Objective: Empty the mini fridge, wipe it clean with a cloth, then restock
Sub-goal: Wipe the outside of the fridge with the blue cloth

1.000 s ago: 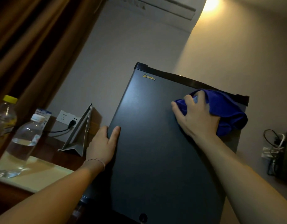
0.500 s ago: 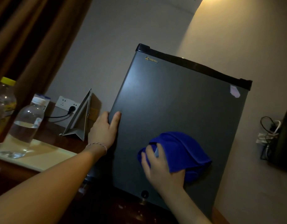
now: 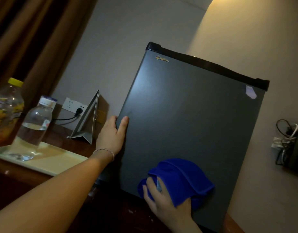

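The dark grey mini fridge [image 3: 192, 118] stands on a wooden surface with its door closed, black trim along the top. My left hand [image 3: 111, 135] grips the door's left edge, thumb on the front face. My right hand [image 3: 163, 200] presses a bunched blue cloth [image 3: 180, 179] against the lower part of the door. A pale sticker remnant [image 3: 250, 94] shows near the door's top right corner.
Left of the fridge, a cream tray [image 3: 49, 160] holds a clear water bottle [image 3: 33, 130] and a yellow-capped bottle [image 3: 5, 108]. A folded grey stand [image 3: 87, 123] leans by a wall socket [image 3: 74, 106] with a plug. Tangled cables [image 3: 286, 142] hang at right. Brown curtain behind.
My right hand swept the blue cloth from the door's upper right corner down to its lower part, uncovering the sticker remnant. My left hand stayed on the left edge.
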The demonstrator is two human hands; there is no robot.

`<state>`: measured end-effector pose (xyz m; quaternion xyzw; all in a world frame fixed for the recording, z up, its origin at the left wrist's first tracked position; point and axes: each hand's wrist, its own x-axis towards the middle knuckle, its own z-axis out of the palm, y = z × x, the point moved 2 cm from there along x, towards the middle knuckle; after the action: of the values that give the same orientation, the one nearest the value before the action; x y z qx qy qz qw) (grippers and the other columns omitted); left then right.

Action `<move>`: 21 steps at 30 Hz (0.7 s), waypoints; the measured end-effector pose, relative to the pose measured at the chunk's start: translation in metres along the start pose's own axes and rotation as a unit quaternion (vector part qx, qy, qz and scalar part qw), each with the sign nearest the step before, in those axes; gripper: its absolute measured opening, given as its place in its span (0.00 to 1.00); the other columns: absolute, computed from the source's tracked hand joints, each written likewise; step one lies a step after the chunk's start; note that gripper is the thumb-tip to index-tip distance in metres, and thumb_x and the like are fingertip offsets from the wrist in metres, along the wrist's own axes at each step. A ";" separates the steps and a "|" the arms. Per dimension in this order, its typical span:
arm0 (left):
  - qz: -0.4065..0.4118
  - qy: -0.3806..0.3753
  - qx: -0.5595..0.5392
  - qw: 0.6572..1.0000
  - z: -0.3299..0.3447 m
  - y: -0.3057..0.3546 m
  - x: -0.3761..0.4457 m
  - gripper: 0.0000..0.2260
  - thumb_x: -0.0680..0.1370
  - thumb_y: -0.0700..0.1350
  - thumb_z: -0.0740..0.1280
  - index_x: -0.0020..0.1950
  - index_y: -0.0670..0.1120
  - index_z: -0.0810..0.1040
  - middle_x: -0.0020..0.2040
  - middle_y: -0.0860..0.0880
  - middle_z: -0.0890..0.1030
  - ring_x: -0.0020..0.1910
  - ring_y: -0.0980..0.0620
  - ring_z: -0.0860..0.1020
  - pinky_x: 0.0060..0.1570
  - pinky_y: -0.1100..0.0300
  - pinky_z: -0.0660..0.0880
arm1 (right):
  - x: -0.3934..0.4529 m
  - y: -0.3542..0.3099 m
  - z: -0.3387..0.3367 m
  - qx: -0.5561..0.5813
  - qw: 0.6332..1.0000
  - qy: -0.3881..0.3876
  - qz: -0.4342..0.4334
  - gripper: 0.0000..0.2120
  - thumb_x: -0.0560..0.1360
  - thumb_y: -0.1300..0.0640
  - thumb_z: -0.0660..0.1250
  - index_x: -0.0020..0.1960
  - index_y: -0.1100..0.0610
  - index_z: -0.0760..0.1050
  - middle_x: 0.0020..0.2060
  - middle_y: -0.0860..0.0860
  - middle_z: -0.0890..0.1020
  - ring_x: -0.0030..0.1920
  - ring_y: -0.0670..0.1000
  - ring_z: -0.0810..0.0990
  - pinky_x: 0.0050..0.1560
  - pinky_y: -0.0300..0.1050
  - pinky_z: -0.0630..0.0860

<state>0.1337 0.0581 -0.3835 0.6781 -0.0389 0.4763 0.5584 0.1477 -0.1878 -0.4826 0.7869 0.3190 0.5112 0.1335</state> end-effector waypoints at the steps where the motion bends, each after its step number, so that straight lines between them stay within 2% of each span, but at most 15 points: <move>1: 0.000 -0.004 -0.002 1.000 0.000 0.001 0.000 0.34 0.69 0.79 0.47 0.57 0.54 0.72 0.52 0.51 0.79 0.50 0.51 0.79 0.53 0.44 0.78 | 0.008 0.003 -0.009 0.061 0.997 0.005 0.045 0.20 0.86 0.48 0.46 0.67 0.52 0.72 0.60 0.59 0.80 0.53 0.60 0.84 0.47 0.60 0.83; 2: 0.000 -0.007 -0.002 1.000 0.000 0.000 0.000 0.34 0.70 0.79 0.48 0.57 0.54 0.71 0.52 0.51 0.79 0.49 0.52 0.79 0.52 0.44 0.79 | 0.016 0.004 -0.023 0.076 0.995 0.039 0.053 0.16 0.85 0.50 0.50 0.62 0.53 0.74 0.53 0.59 0.82 0.46 0.57 0.85 0.41 0.55 0.84; 3: 0.002 -0.008 -0.002 1.000 0.000 0.000 0.001 0.33 0.70 0.78 0.48 0.57 0.54 0.71 0.51 0.51 0.79 0.49 0.52 0.79 0.52 0.45 0.79 | 0.026 0.009 -0.035 0.064 0.995 0.060 0.048 0.14 0.83 0.50 0.54 0.60 0.54 0.74 0.49 0.59 0.83 0.41 0.56 0.84 0.37 0.53 0.84; 4: 0.002 -0.008 0.000 1.000 0.000 0.000 0.002 0.32 0.71 0.77 0.48 0.57 0.54 0.71 0.52 0.51 0.79 0.49 0.53 0.79 0.52 0.46 0.79 | 0.038 0.011 -0.049 0.029 0.993 0.115 0.024 0.13 0.82 0.49 0.56 0.59 0.54 0.74 0.47 0.58 0.83 0.39 0.57 0.83 0.35 0.52 0.83; 6: 0.004 -0.007 0.005 1.000 0.001 -0.002 0.003 0.30 0.72 0.75 0.49 0.58 0.54 0.71 0.53 0.50 0.79 0.49 0.53 0.79 0.52 0.46 0.78 | 0.068 0.025 -0.066 0.004 0.986 0.165 0.012 0.13 0.82 0.47 0.59 0.57 0.54 0.77 0.47 0.57 0.81 0.39 0.58 0.82 0.34 0.51 0.81; 10: 0.010 -0.003 0.017 1.000 0.002 -0.006 0.006 0.28 0.73 0.74 0.49 0.58 0.56 0.71 0.53 0.52 0.79 0.50 0.53 0.79 0.52 0.45 0.78 | 0.146 0.071 -0.110 -0.032 0.967 0.238 0.088 0.13 0.81 0.44 0.60 0.50 0.52 0.79 0.53 0.56 0.79 0.40 0.61 0.79 0.33 0.50 0.76; 13: 0.013 -0.002 0.015 1.000 0.003 -0.007 0.006 0.27 0.73 0.73 0.49 0.58 0.55 0.71 0.53 0.52 0.79 0.50 0.54 0.79 0.52 0.47 0.78 | 0.195 0.113 -0.144 -0.052 0.959 0.238 0.142 0.15 0.81 0.42 0.56 0.50 0.52 0.76 0.58 0.56 0.75 0.45 0.62 0.77 0.37 0.50 0.74; 16: 0.014 -0.001 0.011 1.000 0.003 -0.007 0.006 0.26 0.74 0.71 0.50 0.58 0.55 0.71 0.53 0.53 0.79 0.49 0.56 0.78 0.51 0.50 0.77 | 0.234 0.151 -0.174 -0.091 0.931 0.286 0.207 0.19 0.82 0.43 0.53 0.51 0.54 0.76 0.59 0.58 0.74 0.48 0.64 0.76 0.42 0.53 0.74; 21: 0.018 -0.001 0.010 1.000 0.003 -0.008 0.006 0.26 0.75 0.70 0.51 0.58 0.53 0.72 0.53 0.53 0.79 0.50 0.56 0.78 0.51 0.51 0.77 | 0.258 0.157 -0.184 -0.105 0.919 0.279 0.257 0.21 0.82 0.44 0.51 0.57 0.57 0.75 0.62 0.59 0.72 0.59 0.64 0.74 0.53 0.59 0.72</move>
<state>0.1437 0.0616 -0.3847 0.6831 -0.0466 0.4862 0.5430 0.1126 -0.1645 -0.1319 0.6483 0.0741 0.7576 -0.0151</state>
